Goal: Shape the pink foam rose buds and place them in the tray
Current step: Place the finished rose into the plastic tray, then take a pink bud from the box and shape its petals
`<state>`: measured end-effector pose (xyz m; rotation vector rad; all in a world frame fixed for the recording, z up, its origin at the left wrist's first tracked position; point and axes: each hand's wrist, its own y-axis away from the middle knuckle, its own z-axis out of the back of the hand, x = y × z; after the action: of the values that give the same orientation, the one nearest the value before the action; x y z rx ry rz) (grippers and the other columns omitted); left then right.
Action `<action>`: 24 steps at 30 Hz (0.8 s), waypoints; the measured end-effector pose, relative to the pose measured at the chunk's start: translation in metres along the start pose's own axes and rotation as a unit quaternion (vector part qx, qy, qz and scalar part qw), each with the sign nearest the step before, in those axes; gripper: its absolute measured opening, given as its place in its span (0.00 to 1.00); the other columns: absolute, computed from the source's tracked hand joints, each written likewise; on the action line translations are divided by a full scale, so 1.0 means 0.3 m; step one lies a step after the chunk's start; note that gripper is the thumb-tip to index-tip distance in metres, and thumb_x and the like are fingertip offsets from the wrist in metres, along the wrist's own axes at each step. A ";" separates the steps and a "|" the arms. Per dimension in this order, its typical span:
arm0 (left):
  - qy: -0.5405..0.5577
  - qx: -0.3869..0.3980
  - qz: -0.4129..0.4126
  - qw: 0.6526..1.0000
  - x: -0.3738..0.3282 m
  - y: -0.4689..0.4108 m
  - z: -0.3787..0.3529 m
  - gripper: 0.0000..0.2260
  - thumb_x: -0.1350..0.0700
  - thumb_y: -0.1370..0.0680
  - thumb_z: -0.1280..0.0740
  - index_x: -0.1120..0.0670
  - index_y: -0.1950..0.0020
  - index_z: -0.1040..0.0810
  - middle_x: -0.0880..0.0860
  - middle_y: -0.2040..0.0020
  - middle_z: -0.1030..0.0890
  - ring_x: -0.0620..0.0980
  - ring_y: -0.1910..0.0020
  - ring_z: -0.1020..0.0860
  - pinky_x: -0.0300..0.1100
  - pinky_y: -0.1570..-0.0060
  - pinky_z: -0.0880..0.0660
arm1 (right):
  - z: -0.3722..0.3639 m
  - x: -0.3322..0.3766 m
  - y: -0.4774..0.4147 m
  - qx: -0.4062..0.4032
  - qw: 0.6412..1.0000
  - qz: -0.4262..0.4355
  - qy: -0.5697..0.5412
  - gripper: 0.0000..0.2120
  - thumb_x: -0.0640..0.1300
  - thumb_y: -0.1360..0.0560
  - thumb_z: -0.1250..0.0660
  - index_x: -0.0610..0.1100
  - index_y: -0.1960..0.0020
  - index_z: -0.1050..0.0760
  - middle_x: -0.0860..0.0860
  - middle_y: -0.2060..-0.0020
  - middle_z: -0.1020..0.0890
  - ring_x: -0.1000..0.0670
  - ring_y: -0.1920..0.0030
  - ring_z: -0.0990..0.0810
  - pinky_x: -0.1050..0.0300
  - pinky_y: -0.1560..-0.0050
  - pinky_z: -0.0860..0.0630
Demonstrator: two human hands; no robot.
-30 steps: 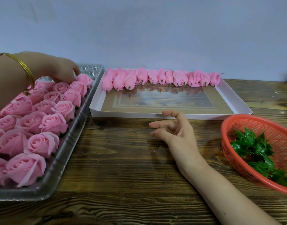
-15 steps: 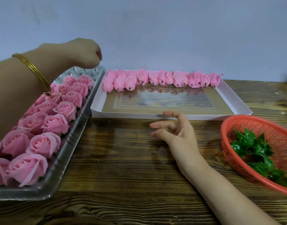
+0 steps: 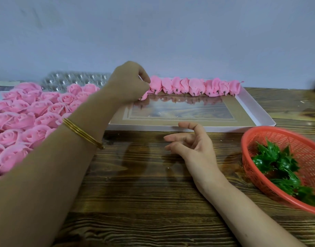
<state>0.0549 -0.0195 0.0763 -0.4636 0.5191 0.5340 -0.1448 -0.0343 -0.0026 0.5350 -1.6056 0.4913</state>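
Left hand swung to the white tray's far-left corner, curled by the foam buds, grip unclear; right hand loose, empty.

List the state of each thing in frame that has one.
white tray, holds one bud row along its far wall
bud row, buds on their sides, stems toward the camera
left hand, fingers curled at the row's left end; held bud not visible
right hand, relaxed open on the table, holding nothing
silver tray, mostly full of open roses; far cells unfilled
orange basket, partly filled with green leaf pieces
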 end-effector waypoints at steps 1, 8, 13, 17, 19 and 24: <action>0.018 -0.008 0.009 1.000 0.006 0.014 -0.020 0.08 0.65 0.26 0.35 0.54 0.56 0.19 0.43 0.70 0.25 0.46 0.64 0.23 0.37 0.58 0.25 | 0.000 -0.001 -0.001 0.001 1.000 0.001 -0.001 0.22 0.23 0.30 0.34 0.43 0.43 0.30 0.42 0.57 0.16 0.45 0.60 0.20 0.52 0.52 0.22; 0.089 -0.103 0.032 0.990 0.063 0.114 -0.138 0.05 0.61 0.25 0.32 0.51 0.58 0.20 0.40 0.67 0.25 0.36 0.68 0.28 0.24 0.67 0.35 | -0.005 -0.011 -0.009 -0.003 1.000 0.012 0.000 0.21 0.23 0.29 0.34 0.41 0.42 0.30 0.41 0.57 0.16 0.43 0.60 0.22 0.59 0.56 0.22; 0.102 -0.152 0.042 0.982 0.096 0.190 -0.206 0.03 0.61 0.25 0.32 0.55 0.54 0.18 0.42 0.66 0.25 0.39 0.66 0.27 0.24 0.65 0.33 | -0.013 -0.014 -0.009 -0.009 1.000 0.022 0.009 0.21 0.23 0.29 0.35 0.42 0.44 0.30 0.42 0.58 0.16 0.43 0.60 0.21 0.60 0.55 0.22; 0.110 -0.176 0.041 0.977 0.109 0.202 -0.223 0.03 0.61 0.25 0.31 0.55 0.55 0.19 0.42 0.66 0.25 0.39 0.66 0.28 0.23 0.63 0.33 | -0.019 -0.017 -0.010 -0.015 0.999 0.025 0.018 0.21 0.23 0.29 0.35 0.44 0.45 0.30 0.42 0.58 0.16 0.44 0.60 0.21 0.56 0.54 0.22; 0.113 -0.181 0.038 0.976 0.109 0.202 -0.223 0.03 0.61 0.25 0.31 0.55 0.55 0.19 0.42 0.66 0.26 0.40 0.66 0.28 0.24 0.63 0.33 | -0.019 -0.014 -0.009 -0.018 0.999 0.025 0.022 0.21 0.23 0.29 0.34 0.43 0.45 0.30 0.42 0.58 0.16 0.43 0.60 0.21 0.55 0.53 0.22; 0.121 -0.201 0.024 0.972 0.103 0.213 -0.236 0.04 0.63 0.25 0.32 0.56 0.55 0.19 0.42 0.67 0.27 0.39 0.67 0.29 0.24 0.63 0.33 | -0.015 0.009 -0.015 -0.029 0.999 0.028 0.027 0.20 0.23 0.29 0.34 0.43 0.45 0.29 0.42 0.58 0.16 0.45 0.60 0.20 0.52 0.51 0.23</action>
<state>0.0168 0.0023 -0.0135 -0.9133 0.6588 0.6371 -0.1388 -0.0351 0.0007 0.4314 -1.5814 0.4953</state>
